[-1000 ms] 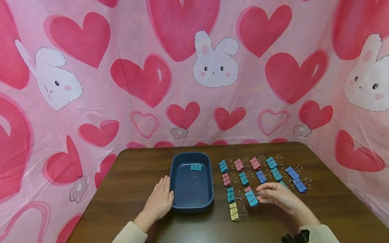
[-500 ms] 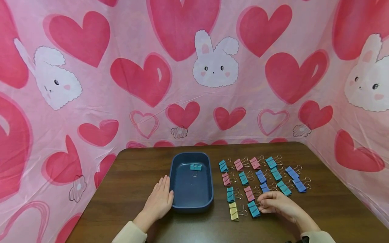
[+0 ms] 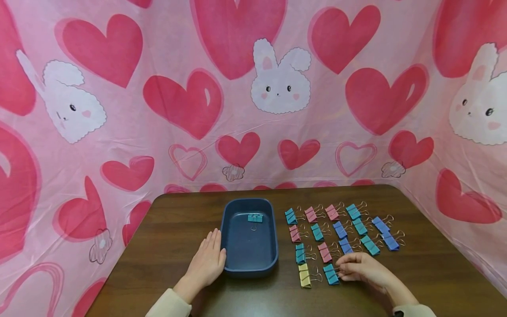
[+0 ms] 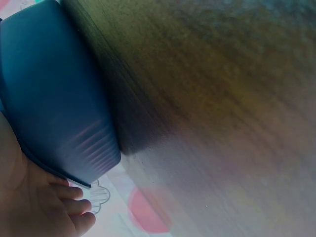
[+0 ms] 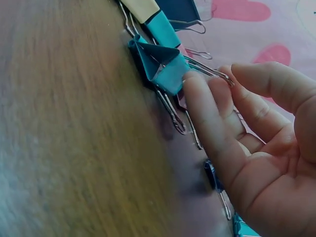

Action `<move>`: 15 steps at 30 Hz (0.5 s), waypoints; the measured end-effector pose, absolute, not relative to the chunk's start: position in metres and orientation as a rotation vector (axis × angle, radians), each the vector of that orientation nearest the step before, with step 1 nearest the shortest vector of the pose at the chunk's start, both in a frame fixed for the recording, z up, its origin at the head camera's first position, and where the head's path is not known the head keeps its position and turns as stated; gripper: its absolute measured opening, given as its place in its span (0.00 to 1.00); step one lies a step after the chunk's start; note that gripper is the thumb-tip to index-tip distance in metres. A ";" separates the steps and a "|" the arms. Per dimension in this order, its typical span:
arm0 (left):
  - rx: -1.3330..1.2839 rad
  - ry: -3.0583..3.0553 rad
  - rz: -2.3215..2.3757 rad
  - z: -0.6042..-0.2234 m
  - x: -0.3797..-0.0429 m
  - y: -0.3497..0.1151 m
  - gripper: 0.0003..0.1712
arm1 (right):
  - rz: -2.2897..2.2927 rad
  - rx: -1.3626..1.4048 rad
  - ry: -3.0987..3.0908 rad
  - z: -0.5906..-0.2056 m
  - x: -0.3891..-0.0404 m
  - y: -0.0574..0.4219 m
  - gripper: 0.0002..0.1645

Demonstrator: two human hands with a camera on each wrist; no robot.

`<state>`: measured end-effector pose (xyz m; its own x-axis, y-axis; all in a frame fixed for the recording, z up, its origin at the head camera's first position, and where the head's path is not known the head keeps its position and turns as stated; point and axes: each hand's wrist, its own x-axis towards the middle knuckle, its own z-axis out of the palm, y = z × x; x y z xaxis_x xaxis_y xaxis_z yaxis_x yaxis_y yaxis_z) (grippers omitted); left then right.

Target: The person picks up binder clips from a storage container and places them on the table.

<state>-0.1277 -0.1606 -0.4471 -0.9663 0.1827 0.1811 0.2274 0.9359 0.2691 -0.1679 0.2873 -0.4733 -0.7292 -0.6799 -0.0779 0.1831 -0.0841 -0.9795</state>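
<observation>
My right hand (image 3: 367, 272) pinches a wire handle of a teal binder clip (image 3: 330, 274) near the table's front. In the right wrist view, thumb and fingertips meet at the upper handle, and the clip's folded body (image 5: 170, 74) stands at the table surface. Just left of it lies a yellow binder clip (image 3: 304, 276), with a pink binder clip (image 3: 325, 252) directly behind. My left hand (image 3: 207, 259) lies with straight fingers along the left side of a dark blue tray (image 3: 250, 272). One teal binder clip (image 3: 255, 218) rests inside the tray, toward the back.
Pink, teal and blue binder clips, such as a blue one (image 3: 391, 241), spread in loose rows right of the tray on the brown wooden table (image 3: 166, 229). A pink heart-patterned cloth (image 3: 237, 110) hangs behind and at both sides.
My right hand has moved toward the front with the teal clip, from over the pink clip to the table in front of it. The left hand keeps its place.
</observation>
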 end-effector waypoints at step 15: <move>-0.315 -2.937 -0.456 -0.446 -0.127 -0.160 0.31 | -1.706 -0.537 1.865 -0.450 -0.177 0.295 0.21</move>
<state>-0.1269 -0.1602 -0.4464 -0.9663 0.1828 0.1811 0.2291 0.9317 0.2818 -0.1775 0.2954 -0.4498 -0.7689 -0.6264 -0.1281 0.0718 0.1145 -0.9908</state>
